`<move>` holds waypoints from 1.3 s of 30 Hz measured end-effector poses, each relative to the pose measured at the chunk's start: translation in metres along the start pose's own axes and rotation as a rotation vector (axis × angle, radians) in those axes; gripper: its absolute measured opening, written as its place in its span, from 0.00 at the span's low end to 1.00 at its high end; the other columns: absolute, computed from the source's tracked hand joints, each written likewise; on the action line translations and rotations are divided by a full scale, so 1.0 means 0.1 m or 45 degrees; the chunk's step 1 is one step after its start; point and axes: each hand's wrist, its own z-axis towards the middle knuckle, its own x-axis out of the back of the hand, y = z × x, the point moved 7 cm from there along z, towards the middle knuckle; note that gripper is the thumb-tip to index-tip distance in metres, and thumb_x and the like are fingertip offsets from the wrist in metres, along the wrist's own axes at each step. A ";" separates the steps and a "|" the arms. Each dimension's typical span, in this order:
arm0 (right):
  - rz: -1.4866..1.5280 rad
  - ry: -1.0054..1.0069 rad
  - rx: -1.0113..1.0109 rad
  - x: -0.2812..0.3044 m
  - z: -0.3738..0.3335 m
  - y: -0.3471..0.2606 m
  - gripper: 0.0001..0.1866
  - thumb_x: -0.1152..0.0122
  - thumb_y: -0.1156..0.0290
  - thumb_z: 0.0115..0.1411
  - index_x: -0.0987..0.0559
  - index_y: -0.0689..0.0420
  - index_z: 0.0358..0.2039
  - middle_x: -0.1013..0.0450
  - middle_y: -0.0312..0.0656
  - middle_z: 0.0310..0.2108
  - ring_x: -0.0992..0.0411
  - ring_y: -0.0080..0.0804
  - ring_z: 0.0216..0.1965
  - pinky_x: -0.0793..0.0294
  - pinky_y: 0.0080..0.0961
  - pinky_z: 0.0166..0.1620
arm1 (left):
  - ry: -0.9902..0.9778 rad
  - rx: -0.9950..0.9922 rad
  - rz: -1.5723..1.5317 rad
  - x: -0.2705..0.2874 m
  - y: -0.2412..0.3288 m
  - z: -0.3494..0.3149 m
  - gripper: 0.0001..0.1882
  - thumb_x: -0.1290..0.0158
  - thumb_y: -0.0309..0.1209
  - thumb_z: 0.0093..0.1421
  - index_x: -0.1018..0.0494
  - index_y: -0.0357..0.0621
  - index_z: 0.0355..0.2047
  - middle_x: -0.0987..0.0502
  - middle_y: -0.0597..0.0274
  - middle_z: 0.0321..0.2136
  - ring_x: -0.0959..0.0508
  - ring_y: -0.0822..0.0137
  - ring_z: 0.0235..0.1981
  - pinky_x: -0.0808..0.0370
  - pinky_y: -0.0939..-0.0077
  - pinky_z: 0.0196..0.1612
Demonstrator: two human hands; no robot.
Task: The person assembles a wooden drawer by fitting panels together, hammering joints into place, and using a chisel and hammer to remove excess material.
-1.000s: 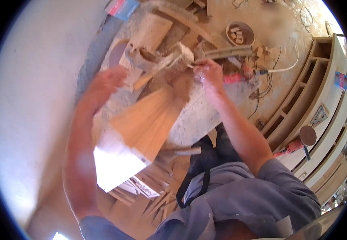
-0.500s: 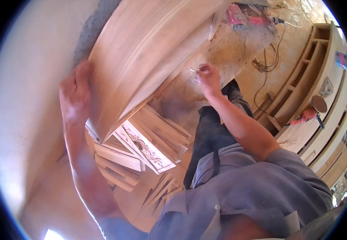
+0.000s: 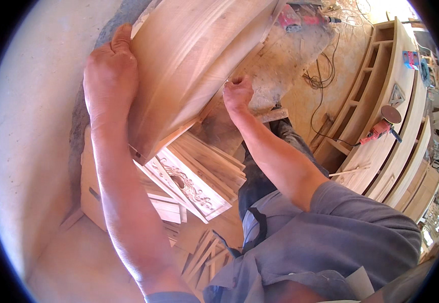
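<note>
A large curved wooden panel (image 3: 194,55) with pale grain stands tilted in front of me. My left hand (image 3: 110,73) is closed at its left edge, thumb up along the wood; the far fingers are hidden. Close to the panel's lower right edge, my right hand (image 3: 238,93) is closed in a pinch. A small whitish stick shows at its fingertips, mostly covered by the fingers. Below the panel lies a carved board (image 3: 184,182) with scroll ornament and a round centre.
Wood strips (image 3: 206,255) lie on the floor. A curved wooden frame (image 3: 363,93) with compartments stands at right, with a red angle grinder (image 3: 378,130) with a brown disc nearby. A red power tool (image 3: 292,20) lies at the back, beside a coiled cable (image 3: 320,76).
My right hand has moved left, closer to the panel's edge. My left hand has shifted upward along the panel's left side. The whole view has shifted a little.
</note>
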 end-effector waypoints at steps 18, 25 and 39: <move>-0.587 -0.630 0.571 0.53 -0.05 0.15 0.15 0.31 0.67 0.53 0.24 0.61 0.37 0.23 0.53 0.33 0.22 0.53 0.39 0.23 0.51 0.42 | -0.326 -0.128 -0.490 -0.07 0.06 -0.13 0.28 0.43 0.53 0.64 0.17 0.37 0.41 0.17 0.54 0.31 0.21 0.65 0.35 0.25 0.69 0.45; -1.143 -0.849 1.546 0.82 -0.55 0.46 0.18 0.36 0.72 0.46 0.23 0.60 0.39 0.29 0.47 0.37 0.29 0.47 0.42 0.28 0.38 0.41 | -0.545 0.061 -0.853 -0.08 0.11 -0.05 0.23 0.36 0.41 0.62 0.19 0.35 0.49 0.17 0.57 0.42 0.21 0.68 0.43 0.26 0.75 0.51; -0.978 -0.636 0.213 3.35 -0.25 1.34 0.17 0.38 0.76 0.48 0.27 0.62 0.40 0.26 0.58 0.41 0.26 0.61 0.44 0.26 0.49 0.46 | -0.565 0.259 -1.287 -0.14 0.23 -1.03 0.24 0.46 0.32 0.69 0.32 0.23 0.58 0.24 0.47 0.54 0.24 0.59 0.53 0.29 0.67 0.58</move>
